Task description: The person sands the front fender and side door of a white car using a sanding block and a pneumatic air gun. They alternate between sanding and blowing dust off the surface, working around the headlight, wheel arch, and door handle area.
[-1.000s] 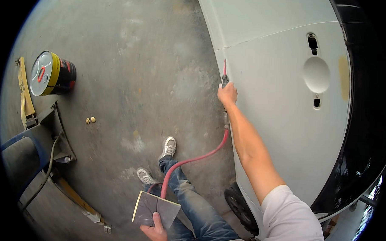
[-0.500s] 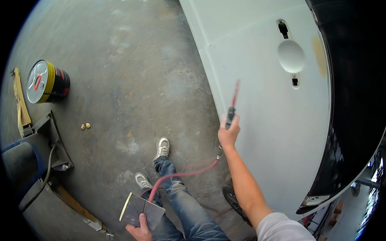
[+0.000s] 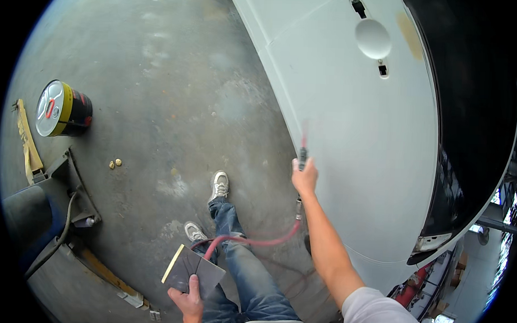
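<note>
My right hand (image 3: pixel 305 177) is wrapped round an air blow gun (image 3: pixel 303 155), its thin red nozzle blurred and pointing away from me. A red hose (image 3: pixel 261 242) runs from the gun's lower fitting back toward my legs. Just right of that hand is a pale car door panel (image 3: pixel 363 165), with a round handle recess (image 3: pixel 372 39) and two small openings. Low in front of me, my left hand (image 3: pixel 188 301) grips a flat grey square pad (image 3: pixel 209 275) with a cream edge, thumb on top. The underside of the pad is hidden.
A black and yellow metal drum (image 3: pixel 66 110) stands on the concrete floor (image 3: pixel 158 101) at left. Near it are a dark blue machine (image 3: pixel 31 225) with a metal bracket and a yellowish strip (image 3: pixel 28 139). A dark car window (image 3: pixel 470 140) lies along the right.
The car panel has shifted up and left in view. My right hand has come slightly nearer with the blow gun, whose nozzle has swung left. The left hand still holds the pad.
</note>
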Available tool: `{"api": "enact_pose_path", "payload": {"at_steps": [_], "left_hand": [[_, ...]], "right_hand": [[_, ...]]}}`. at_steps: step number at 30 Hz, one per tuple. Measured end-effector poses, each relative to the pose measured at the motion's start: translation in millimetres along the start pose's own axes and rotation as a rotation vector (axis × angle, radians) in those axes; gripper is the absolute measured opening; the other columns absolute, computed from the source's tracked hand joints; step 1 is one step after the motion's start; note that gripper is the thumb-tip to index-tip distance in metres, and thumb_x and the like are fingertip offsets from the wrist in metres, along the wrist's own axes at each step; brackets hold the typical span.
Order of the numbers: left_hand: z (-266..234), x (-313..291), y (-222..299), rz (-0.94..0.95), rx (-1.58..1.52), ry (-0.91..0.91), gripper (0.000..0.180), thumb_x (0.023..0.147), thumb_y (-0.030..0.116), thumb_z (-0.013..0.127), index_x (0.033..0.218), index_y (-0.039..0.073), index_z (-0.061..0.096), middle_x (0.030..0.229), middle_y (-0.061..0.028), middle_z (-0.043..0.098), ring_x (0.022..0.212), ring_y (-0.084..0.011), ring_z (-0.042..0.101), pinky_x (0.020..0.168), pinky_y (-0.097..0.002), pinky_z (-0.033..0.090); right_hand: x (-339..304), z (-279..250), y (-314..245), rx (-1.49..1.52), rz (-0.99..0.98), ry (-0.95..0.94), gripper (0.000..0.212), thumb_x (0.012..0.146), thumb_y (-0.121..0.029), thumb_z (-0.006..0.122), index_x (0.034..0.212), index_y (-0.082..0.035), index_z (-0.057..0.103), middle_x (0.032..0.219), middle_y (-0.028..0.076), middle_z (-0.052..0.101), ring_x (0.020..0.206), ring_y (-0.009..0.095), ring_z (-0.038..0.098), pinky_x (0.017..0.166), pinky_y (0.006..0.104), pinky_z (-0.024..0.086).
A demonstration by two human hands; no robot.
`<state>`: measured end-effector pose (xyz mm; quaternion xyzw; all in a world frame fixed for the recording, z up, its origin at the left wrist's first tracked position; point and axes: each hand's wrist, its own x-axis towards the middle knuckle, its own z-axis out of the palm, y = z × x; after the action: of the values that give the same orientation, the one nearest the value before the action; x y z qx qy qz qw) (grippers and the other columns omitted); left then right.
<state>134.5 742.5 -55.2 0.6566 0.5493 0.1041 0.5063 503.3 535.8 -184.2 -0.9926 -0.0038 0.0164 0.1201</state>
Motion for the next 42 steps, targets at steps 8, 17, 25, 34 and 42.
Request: {"api": "enact_pose_path", "payload": {"at_steps": [8, 17, 25, 34, 42], "left_hand": [[-18, -3, -19, -0.020, 0.014, -0.182, 0.016, 0.083, 0.008, 0.069, 0.080, -0.007, 0.065, 0.071, -0.0089, 0.065, 0.063, -0.0150, 0.057, 0.060, -0.0309, 0.045], [-20, -6, -13, 0.073, 0.019, -0.245, 0.014, 0.083, 0.006, 0.067, 0.081, -0.007, 0.065, 0.072, -0.0089, 0.066, 0.064, -0.0136, 0.058, 0.061, -0.0305, 0.045], [-32, -26, -29, 0.101, 0.023, -0.333, 0.013, 0.084, 0.006, 0.066, 0.084, -0.007, 0.065, 0.074, -0.0083, 0.066, 0.066, -0.0139, 0.058, 0.062, -0.0303, 0.045], [-41, -47, -30, 0.105, 0.056, -0.278, 0.018, 0.087, 0.010, 0.067, 0.086, -0.007, 0.063, 0.078, -0.0082, 0.064, 0.069, -0.0149, 0.057, 0.063, -0.0306, 0.046], [-27, -57, 2, 0.112, 0.029, -0.354, 0.021, 0.089, 0.012, 0.065, 0.081, -0.007, 0.061, 0.072, -0.0053, 0.062, 0.064, -0.0122, 0.053, 0.058, -0.0295, 0.043]], "right_hand": [[-55, -45, -13, 0.333, 0.089, 0.280, 0.031, 0.091, -0.028, 0.061, 0.095, 0.000, 0.049, 0.075, 0.021, 0.062, 0.070, 0.042, 0.061, 0.064, 0.0485, 0.046], [-76, 13, 95, -0.021, 0.143, 0.012, 0.029, 0.091, -0.026, 0.061, 0.097, 0.000, 0.050, 0.076, 0.021, 0.061, 0.069, 0.040, 0.061, 0.061, 0.0446, 0.046], [-118, -19, 103, -0.060, 0.262, 0.016, 0.028, 0.091, -0.024, 0.061, 0.100, 0.001, 0.052, 0.078, 0.020, 0.062, 0.072, 0.040, 0.061, 0.068, 0.0446, 0.047], [-161, -137, 58, 0.397, 0.127, 0.583, 0.025, 0.090, -0.013, 0.062, 0.102, 0.006, 0.051, 0.078, 0.016, 0.059, 0.072, 0.028, 0.059, 0.070, 0.0365, 0.047], [-168, -68, 159, 0.036, 0.516, -0.054, 0.038, 0.087, -0.035, 0.063, 0.094, 0.001, 0.051, 0.087, 0.029, 0.062, 0.088, 0.048, 0.059, 0.074, 0.0531, 0.045]]}}
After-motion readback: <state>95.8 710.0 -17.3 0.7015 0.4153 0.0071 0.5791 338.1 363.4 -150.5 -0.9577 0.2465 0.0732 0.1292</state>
